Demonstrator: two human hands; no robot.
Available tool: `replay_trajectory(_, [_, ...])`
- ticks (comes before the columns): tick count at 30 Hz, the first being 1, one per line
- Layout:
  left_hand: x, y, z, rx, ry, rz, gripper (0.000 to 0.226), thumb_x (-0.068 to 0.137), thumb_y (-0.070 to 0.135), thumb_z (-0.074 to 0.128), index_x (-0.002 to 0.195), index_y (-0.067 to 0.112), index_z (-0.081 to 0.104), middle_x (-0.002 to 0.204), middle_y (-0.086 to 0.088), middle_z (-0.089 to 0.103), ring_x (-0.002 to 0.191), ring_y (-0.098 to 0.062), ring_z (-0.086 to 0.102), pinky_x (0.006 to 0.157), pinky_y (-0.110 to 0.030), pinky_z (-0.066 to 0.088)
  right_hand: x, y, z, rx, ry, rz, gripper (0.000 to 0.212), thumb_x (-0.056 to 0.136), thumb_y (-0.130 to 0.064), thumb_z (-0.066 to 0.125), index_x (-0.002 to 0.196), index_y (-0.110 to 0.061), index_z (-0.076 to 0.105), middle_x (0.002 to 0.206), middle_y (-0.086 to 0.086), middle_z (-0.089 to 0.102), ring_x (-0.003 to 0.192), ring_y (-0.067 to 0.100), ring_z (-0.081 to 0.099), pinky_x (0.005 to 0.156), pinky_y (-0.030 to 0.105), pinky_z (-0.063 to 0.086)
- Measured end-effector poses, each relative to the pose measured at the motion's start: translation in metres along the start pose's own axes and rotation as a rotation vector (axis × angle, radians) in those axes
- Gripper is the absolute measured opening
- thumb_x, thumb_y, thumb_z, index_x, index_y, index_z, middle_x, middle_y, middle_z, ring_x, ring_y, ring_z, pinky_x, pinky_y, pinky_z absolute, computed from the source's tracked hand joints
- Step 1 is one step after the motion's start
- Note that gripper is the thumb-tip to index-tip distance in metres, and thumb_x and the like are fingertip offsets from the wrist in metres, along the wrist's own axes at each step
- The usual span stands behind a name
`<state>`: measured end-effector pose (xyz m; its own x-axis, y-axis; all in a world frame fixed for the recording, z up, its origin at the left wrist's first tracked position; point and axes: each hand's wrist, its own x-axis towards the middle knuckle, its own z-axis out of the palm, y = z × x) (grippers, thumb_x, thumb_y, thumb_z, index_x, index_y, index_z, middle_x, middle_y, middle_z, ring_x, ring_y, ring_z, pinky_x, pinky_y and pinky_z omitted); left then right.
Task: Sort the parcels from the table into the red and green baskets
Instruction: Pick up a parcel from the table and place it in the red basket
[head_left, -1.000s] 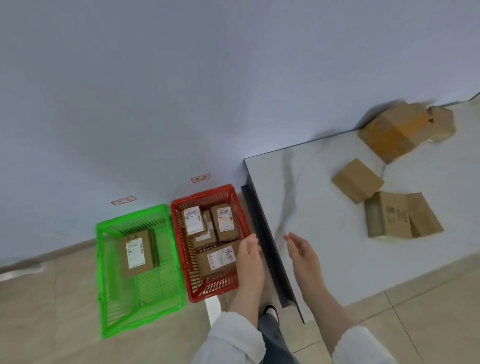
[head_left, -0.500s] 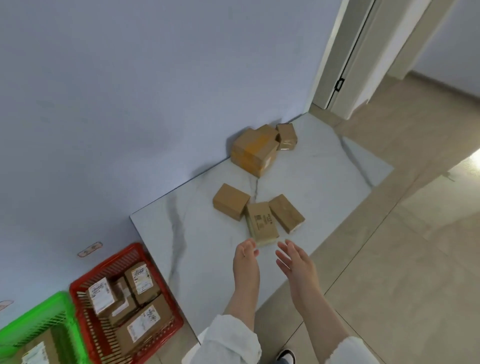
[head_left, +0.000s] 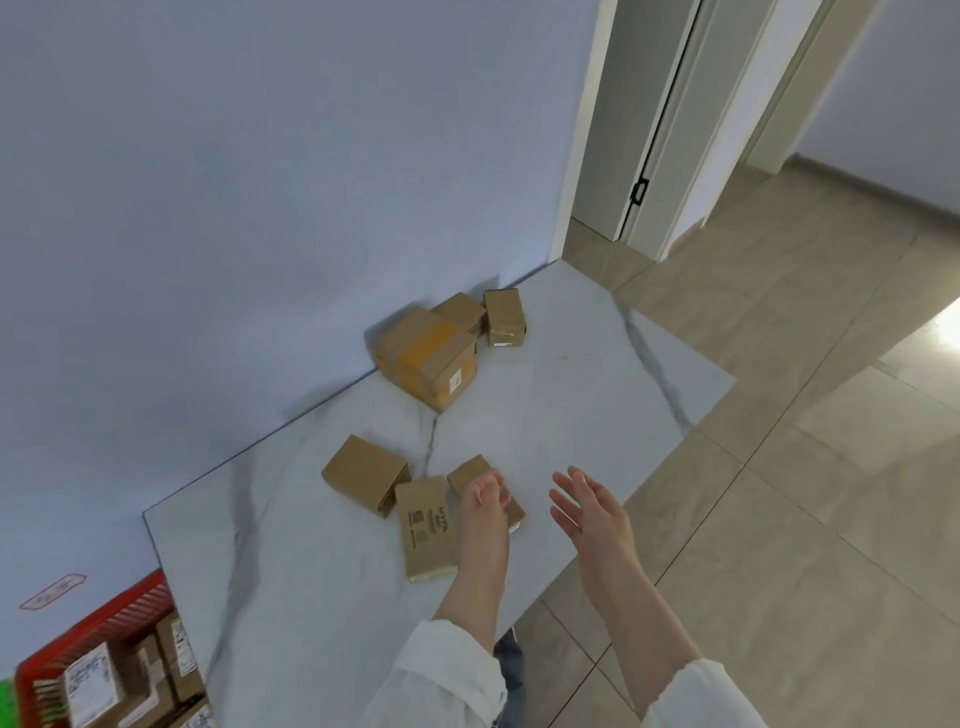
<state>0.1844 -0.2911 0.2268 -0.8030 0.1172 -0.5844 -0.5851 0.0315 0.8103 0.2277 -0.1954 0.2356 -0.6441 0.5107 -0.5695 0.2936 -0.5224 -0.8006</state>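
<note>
Down by the near edge of the bench lay a small parcel. The left grip curled over it, likely to lift it; whether the fingers had closed on it could not be told. The right grip hovered near, fingers spread and holding nothing, probably ready to steady the load. A printed flat parcel lay just beside. More boxes sat at the far edge against the wall. The red basket stood off the left end, already holding labelled parcels.
</note>
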Motion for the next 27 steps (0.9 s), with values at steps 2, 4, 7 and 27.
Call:
replay_trajectory(2, [0.028, 0.015, 0.02, -0.027, 0.015, -0.005, 0.028, 0.1, 0.024, 0.032, 0.118, 0.015, 0.052, 0.125, -0.005, 0.057, 0.107, -0.015, 0.054, 0.102, -0.033, 0.037, 0.031, -0.02, 0.005, -0.019, -0.018, 0.002, 0.027, 0.097, -0.022, 0.048, 0.121, -0.01, 0.052, 0.117, 0.004, 0.061, 0.112, 0.022, 0.057, 0.092, 0.032, 0.045])
replay_trajectory(4, [0.06, 0.031, 0.039, -0.051, 0.029, -0.001, 0.029, 0.101, 0.023, 0.032, 0.121, 0.012, 0.05, 0.126, -0.006, 0.056, 0.107, -0.016, 0.053, 0.103, -0.034, 0.036, 0.067, -0.039, 0.012, -0.04, -0.029, 0.001, 0.027, 0.096, -0.021, 0.049, 0.12, -0.009, 0.052, 0.118, 0.005, 0.061, 0.111, 0.023, 0.057, 0.092, 0.032, 0.046])
replay_trajectory(7, [0.11, 0.052, 0.066, -0.08, 0.06, -0.021, 0.024, 0.101, 0.023, 0.032, 0.114, 0.016, 0.05, 0.126, -0.006, 0.055, 0.109, -0.018, 0.053, 0.103, -0.035, 0.036, 0.123, -0.065, 0.022, -0.085, -0.025, 0.009, 0.024, 0.096, -0.021, 0.048, 0.117, -0.009, 0.053, 0.118, 0.006, 0.061, 0.112, 0.024, 0.057, 0.093, 0.032, 0.045])
replay_trajectory(27, [0.414, 0.103, 0.169, 0.005, 0.301, -0.127, 0.042, 0.098, 0.035, 0.037, 0.135, 0.016, 0.04, 0.142, -0.004, 0.043, 0.128, -0.02, 0.042, 0.103, -0.027, 0.03, 0.476, -0.13, 0.086, -0.552, -0.158, 0.176, 0.055, 0.089, -0.039, 0.056, 0.135, -0.011, 0.044, 0.133, 0.003, 0.052, 0.11, 0.017, 0.052, 0.101, 0.036, 0.042])
